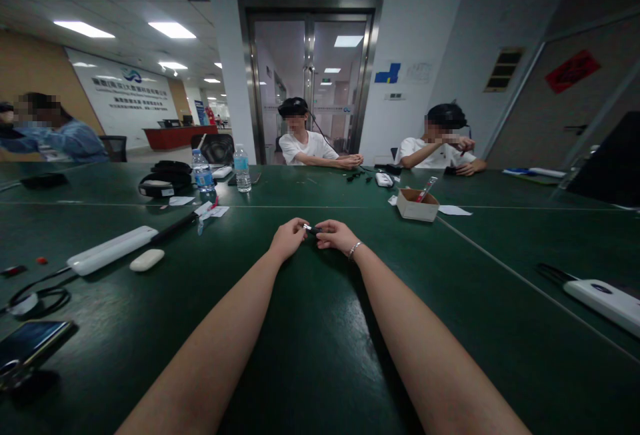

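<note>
A small dark stick-shaped object with a shiny silver end (312, 229) is held level between my two hands, just over the green table (310, 328). It is too small to tell its kind. The fingers of my left hand (289, 238) pinch the silver end. On the other side, my right hand (338, 235), with a bracelet (354, 249) at the wrist, grips the dark end. My fingers cover part of the object.
Left lie a white bar-shaped device (114, 250), a white oval case (147, 260) and a phone (33, 345). Two water bottles (243, 168) stand further back. A small open box (418, 206) sits at right. Across the table sit two people (313, 148).
</note>
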The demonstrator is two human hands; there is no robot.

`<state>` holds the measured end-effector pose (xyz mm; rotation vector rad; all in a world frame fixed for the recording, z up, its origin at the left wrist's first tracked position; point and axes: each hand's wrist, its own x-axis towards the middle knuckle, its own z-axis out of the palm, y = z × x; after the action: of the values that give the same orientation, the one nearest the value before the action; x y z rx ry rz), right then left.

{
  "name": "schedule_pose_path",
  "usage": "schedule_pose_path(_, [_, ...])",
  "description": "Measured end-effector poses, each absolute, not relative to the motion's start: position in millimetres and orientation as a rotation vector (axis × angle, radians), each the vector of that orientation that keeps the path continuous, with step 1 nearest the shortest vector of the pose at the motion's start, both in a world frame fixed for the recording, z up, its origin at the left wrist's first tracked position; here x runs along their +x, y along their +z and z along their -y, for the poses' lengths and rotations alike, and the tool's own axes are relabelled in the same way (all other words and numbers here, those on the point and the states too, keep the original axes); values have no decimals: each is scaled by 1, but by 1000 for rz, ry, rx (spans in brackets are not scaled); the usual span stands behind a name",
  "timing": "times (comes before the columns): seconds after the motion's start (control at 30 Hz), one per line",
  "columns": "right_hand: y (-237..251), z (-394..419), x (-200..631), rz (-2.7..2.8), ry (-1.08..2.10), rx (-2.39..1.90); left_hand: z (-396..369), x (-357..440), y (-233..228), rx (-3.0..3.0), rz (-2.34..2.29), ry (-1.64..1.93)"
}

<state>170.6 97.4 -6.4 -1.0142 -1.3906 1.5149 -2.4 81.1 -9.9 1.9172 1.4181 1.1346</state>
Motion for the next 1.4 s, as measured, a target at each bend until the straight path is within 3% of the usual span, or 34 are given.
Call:
schedule_pose_path(0.73, [-5, -96, 171, 1648, 1346, -1063, -71, -3, 2, 2075, -1551, 1062])
schedule_pose_path(1.0, [-3, -91, 159, 1862, 1083, -1137, -67, 1, 6, 2236, -1704, 1036])
schedule_pose_path(1.4, [-3, -78, 145, 1651, 1401, -1047, -49, 8, 27, 2318, -1617, 835])
